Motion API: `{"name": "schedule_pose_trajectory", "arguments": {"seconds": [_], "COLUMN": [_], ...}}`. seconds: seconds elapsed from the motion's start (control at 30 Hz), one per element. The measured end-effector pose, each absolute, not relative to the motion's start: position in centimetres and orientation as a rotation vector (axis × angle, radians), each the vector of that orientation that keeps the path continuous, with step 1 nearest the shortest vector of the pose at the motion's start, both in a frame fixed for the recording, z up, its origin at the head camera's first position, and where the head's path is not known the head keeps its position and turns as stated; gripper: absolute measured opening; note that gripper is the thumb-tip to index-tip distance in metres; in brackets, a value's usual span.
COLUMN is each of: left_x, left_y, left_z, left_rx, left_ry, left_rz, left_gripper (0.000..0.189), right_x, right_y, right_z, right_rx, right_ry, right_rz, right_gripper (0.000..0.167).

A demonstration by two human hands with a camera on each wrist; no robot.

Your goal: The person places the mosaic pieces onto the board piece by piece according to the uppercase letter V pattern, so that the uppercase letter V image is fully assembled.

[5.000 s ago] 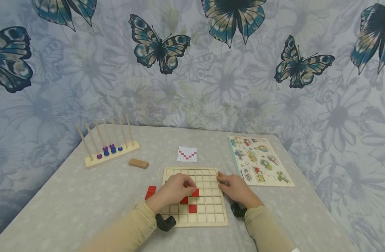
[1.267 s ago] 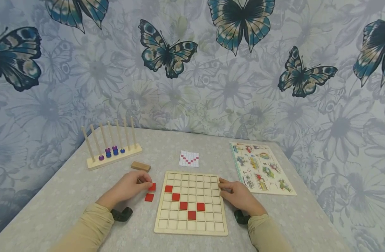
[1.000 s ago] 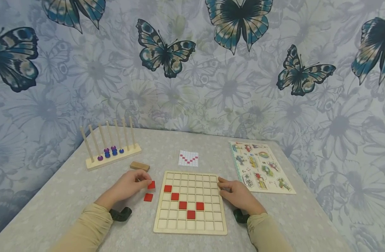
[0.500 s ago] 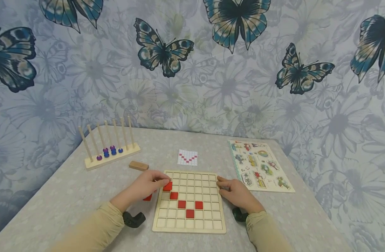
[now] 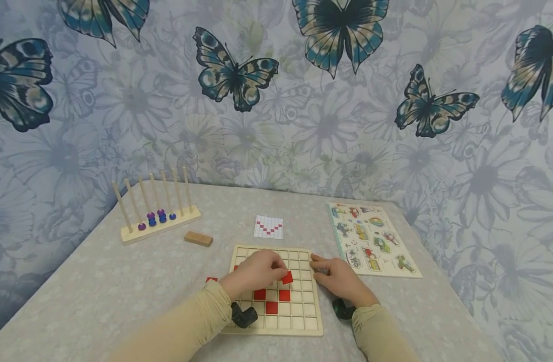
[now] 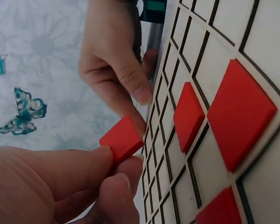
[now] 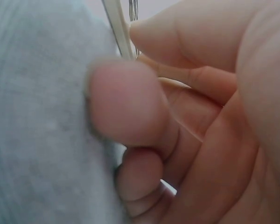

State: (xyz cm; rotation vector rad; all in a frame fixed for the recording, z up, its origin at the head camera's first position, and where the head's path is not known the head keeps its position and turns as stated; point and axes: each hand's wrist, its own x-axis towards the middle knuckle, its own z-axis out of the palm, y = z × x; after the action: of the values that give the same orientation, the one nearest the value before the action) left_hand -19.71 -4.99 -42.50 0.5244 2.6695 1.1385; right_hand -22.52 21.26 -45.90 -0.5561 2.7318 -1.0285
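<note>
My left hand [image 5: 255,271] pinches a red square tile [image 5: 287,277] between thumb and fingers, above the wooden grid board [image 5: 310,323]. In the left wrist view the held tile [image 6: 122,140] is tilted and apart from the board. Other red tiles lie in the grid cells, among them a lower tile [image 5: 271,307] and a tile [image 5: 284,295] up and right of it; my left hand and forearm hide part of the grid. My right hand [image 5: 341,279] rests at the board's right edge, its fingers touching the rim.
A loose red tile [image 5: 211,279] shows partly behind my left sleeve. Beyond the board lies a pattern card [image 5: 268,227]. A wooden block [image 5: 198,239] and a peg stand with beads [image 5: 167,219] are at the left; a picture puzzle board [image 5: 373,241] lies at the right.
My left hand picked up a red tile from the table left of the board and carried it right over the grid. My right hand stays at the board's edge.
</note>
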Motion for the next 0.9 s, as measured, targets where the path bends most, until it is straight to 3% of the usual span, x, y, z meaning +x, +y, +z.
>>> {"name": "schedule_pose_trajectory", "arguments": {"seconds": [0.37,0.9], "left_x": [-20.5,-21.0], "left_y": [-1.6,-1.7], "left_z": [-42.3,-42.7], "left_rx": [0.484,0.614], "left_ry": [2.808,2.794], "left_rz": [0.844,0.740], "left_gripper": [0.007,0.012], "right_x": [-22.5,-22.8], "right_y": [21.6,21.4], "right_z": [-46.0,-46.4], "right_rx": [-0.587,-0.573], "right_ry": [2.718,2.737], "right_rz": [-1.057,-1.054], "right_gripper": [0.037,0.037]}}
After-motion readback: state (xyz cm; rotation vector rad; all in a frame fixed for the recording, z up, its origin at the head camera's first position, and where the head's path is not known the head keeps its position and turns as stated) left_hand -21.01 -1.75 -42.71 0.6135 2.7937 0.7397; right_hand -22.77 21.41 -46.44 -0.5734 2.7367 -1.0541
